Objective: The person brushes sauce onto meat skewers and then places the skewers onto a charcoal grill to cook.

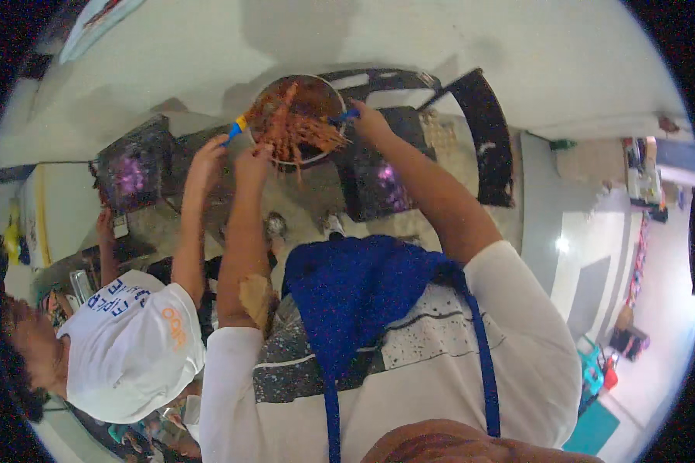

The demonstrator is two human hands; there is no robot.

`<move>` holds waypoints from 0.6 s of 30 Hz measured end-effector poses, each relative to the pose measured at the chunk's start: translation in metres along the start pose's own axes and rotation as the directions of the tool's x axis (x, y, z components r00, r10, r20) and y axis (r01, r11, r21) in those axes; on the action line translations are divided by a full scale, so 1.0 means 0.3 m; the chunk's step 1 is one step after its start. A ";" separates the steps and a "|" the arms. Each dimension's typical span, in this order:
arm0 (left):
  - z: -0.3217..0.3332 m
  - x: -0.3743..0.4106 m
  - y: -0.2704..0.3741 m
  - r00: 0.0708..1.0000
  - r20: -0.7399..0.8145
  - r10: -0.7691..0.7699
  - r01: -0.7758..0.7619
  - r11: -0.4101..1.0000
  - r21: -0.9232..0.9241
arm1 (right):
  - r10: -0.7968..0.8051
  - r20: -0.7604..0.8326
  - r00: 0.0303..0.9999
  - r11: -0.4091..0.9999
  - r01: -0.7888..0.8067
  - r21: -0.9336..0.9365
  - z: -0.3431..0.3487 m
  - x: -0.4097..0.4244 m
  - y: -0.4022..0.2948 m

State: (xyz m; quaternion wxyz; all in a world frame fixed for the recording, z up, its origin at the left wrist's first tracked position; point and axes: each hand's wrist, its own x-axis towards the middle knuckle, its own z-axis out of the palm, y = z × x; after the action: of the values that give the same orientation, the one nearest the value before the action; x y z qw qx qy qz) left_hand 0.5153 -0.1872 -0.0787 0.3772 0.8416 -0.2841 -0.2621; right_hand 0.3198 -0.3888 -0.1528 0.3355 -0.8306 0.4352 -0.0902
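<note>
A round pot (337,95) holds skewered meat (292,130) in reddish-brown sauce, with several sticks fanned across its near right side. My right hand (372,122) grips the blue handle of a utensil (347,114) at the pot's right rim. At the near left rim, my left hand (256,157) has its fingers drawn together by the skewers; whether it pinches a stick is not clear. Just left of it, another person's hand (209,151) holds a brush-like utensil with a blue and yellow handle (238,128), its far end over the pot.
Another person in a white shirt (130,347) stands close on my left. Dark boxy pieces (133,165) flank the pot, the right one (376,191) beneath my right forearm. A black curved chair part (486,139) rises at the right, near the pale wall (567,69).
</note>
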 end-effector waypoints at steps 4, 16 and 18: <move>0.015 -0.012 0.045 0.981 0.059 -0.183 0.192 0.954 -0.229 | -0.061 -0.100 0.993 0.998 0.059 -0.022 -0.110 -0.042 -0.010; 0.203 -0.155 0.188 0.980 0.190 -0.054 0.170 0.721 -0.672 | 0.183 -0.307 0.934 0.970 -0.121 0.209 -0.409 -0.605 0.676; 0.260 -0.212 0.205 0.977 0.199 -0.078 0.193 0.722 -0.664 | 0.356 -0.192 0.915 0.875 -0.254 0.413 -0.491 -0.745 0.688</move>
State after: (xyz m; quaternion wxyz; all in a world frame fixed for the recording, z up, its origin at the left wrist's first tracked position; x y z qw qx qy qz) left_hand 0.4022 -0.2162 -0.0612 0.6148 0.6405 -0.1349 -0.4399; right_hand -0.0173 -0.3660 -0.1405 0.4394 -0.6507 0.5762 -0.2271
